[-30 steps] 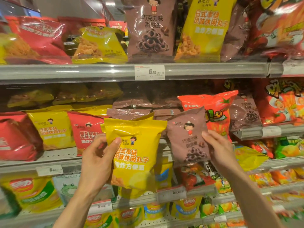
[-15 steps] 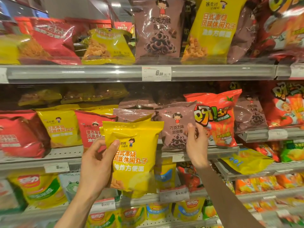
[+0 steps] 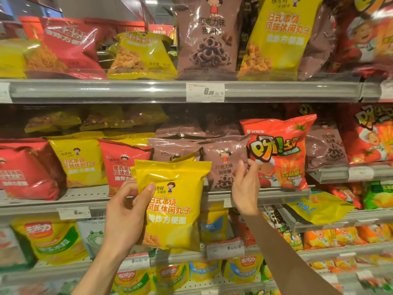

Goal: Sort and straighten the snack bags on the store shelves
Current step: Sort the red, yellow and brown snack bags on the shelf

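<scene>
You see a white price tag (image 3: 205, 92) clipped to the upper rail. Smaller price tags (image 3: 73, 212) sit lower down.

Left hand (image 3: 125, 211): raised at mid-frame, forearm rising from the lower left edge. Thumb lies across the front of a yellow bag (image 3: 173, 206), fingers curled behind its left edge; grip firm. Right hand (image 3: 245, 188): reaches farther in, forearm running up from the lower right. Fingers curled round the right edge of a brown bag (image 3: 223, 165), thumb upright on its front.
</scene>
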Motion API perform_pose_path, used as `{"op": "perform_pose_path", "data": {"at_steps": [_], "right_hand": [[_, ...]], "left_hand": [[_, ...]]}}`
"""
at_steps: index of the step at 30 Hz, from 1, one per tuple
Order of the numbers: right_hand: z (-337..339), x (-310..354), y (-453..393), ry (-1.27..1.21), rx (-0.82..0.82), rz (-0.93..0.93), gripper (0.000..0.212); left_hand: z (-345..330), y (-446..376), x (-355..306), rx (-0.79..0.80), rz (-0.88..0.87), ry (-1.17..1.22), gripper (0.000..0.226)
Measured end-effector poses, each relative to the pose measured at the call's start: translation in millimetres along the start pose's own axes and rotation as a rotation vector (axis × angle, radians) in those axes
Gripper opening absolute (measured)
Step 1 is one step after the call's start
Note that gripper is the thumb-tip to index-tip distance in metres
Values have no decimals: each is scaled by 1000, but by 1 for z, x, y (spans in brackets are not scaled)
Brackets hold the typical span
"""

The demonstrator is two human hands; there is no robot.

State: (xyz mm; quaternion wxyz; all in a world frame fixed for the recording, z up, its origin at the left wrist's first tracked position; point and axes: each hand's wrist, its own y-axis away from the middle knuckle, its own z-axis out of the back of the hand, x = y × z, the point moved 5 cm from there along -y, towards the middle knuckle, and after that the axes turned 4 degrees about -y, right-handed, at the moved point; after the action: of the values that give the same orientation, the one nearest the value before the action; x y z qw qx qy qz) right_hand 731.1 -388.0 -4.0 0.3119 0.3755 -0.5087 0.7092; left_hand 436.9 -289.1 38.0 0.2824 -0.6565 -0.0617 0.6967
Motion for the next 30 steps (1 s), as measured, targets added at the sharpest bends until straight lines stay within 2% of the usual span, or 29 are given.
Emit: {"op": "perform_pose_path", "data": {"at_steps": [6,12,17,20,24,30], "right_hand": [[12,-2,-7,249,99,53,41],[33,2,0,355,78,129,41],[27,6,10,437,171,412,31],[22,-4,3,494,234,315,33],[27,-10,2,471,286,222,40],[40,-8,3,404,274,145,35]], "left_hand": [[-1,1,2,-10,-6,-23,41],[-10,-2,2,-1,-12,26,45],[-15,-2,1,12,-28,28,48],[-17,-3,3,23,-9,54,43],[-15,-4,13,14,39,66,17],[-16,-3,14,39,80,95,13]]}}
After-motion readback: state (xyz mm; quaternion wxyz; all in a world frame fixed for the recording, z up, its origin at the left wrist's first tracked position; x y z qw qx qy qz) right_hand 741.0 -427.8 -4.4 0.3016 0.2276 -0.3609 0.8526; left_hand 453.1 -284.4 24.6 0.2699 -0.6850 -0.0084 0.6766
